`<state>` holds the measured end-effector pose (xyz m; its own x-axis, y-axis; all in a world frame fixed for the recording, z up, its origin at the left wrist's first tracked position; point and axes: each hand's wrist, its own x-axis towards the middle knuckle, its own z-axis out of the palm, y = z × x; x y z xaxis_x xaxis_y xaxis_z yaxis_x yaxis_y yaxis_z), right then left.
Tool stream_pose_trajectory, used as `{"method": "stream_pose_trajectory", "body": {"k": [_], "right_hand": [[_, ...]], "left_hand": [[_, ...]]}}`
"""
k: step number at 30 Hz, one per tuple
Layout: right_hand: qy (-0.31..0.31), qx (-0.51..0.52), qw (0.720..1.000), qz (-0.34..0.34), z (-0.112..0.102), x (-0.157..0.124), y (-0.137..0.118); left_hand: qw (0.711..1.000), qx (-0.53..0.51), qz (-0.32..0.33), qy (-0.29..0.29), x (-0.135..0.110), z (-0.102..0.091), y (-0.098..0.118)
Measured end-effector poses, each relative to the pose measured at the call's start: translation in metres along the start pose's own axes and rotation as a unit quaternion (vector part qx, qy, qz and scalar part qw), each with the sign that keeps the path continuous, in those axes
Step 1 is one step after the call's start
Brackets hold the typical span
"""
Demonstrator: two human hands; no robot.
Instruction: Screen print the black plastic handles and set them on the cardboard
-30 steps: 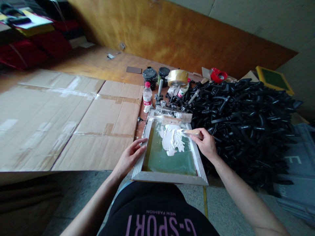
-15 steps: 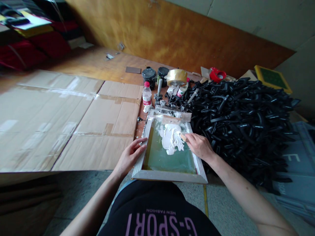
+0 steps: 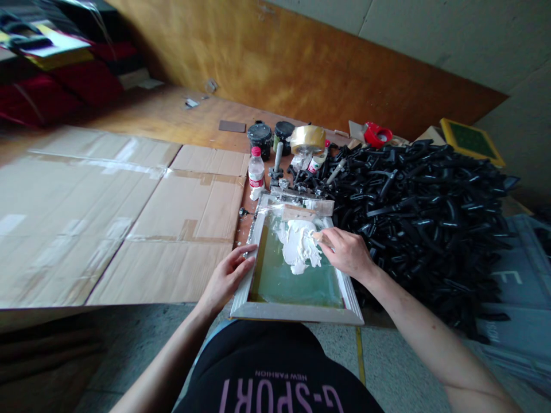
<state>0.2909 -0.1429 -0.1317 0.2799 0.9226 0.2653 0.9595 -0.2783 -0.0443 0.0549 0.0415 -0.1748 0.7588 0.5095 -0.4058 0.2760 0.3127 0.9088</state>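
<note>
Two hands work one screen frame [image 3: 297, 312] in the head view: long axis running away from the person, near end overhanging the table [image 3: 172, 117]. Left hand [image 3: 226, 278] grip clamps its left rail; right hand [image 3: 348, 252] grip is closed on a scraper [image 3: 318, 236], tip pointing left into white paste [image 3: 299, 246]

White paste [image 3: 298, 245], green screen [image 3: 293, 281]

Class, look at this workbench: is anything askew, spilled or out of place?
The screen-printing frame overhangs the table at its near edge, gripped by the left hand. The right hand holds a scraper in an uneven blob of white ink.
</note>
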Motion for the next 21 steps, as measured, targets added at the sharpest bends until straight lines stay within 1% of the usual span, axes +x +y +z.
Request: {"method": "stream_pose_trajectory", "body": {"k": [3,6,9,12,13,14,15,16,17,18,19,21], "right_hand": [[-0.019,-0.021,0.998,-0.056,0.005,-0.004,-0.004],[-0.044,-0.038,0.993,-0.099,0.004,-0.012,-0.009],[-0.058,-0.031,0.991,-0.119,-0.001,-0.021,-0.013],[-0.071,0.003,0.991,-0.113,-0.008,-0.023,-0.011],[-0.073,0.025,0.992,-0.098,-0.01,-0.022,-0.009],[-0.072,0.055,0.994,-0.069,-0.013,-0.02,-0.006],[-0.067,0.093,0.993,-0.025,-0.016,-0.018,-0.002],[-0.059,0.139,0.988,0.033,-0.018,-0.015,0.003],[-0.047,0.193,0.975,0.1,-0.02,-0.011,0.007],[-0.034,0.253,0.953,0.166,-0.022,-0.008,0.012],[-0.018,0.314,0.922,0.225,-0.022,-0.005,0.017],[0.013,0.428,0.85,0.305,-0.021,-0.001,0.024]], "left_hand": [[1.0,0.014,0.009,-0.005,0.001,-0.002,-0.002],[1.0,0.019,0.009,-0.003,0.001,-0.002,-0.004],[1.0,0.019,0.006,0.011,0.002,-0.001,-0.006],[0.999,0.023,0.011,0.019,0.002,-0.001,-0.007],[0.999,0.025,0.013,0.019,0.002,-0.001,-0.007],[0.999,0.027,0.015,0.017,0.002,-0.001,-0.006],[0.999,0.028,0.016,0.016,0.002,-0.001,-0.006],[0.999,0.029,0.015,0.014,0.002,-0.001,-0.006],[0.999,0.028,0.014,0.013,0.002,-0.001,-0.005],[1.0,0.026,0.013,0.011,0.002,-0.001,-0.005],[1.0,0.021,0.011,0.009,0.002,-0.001,-0.005],[1.0,0.012,0.01,0.004,0.002,-0.001,-0.006]]}}
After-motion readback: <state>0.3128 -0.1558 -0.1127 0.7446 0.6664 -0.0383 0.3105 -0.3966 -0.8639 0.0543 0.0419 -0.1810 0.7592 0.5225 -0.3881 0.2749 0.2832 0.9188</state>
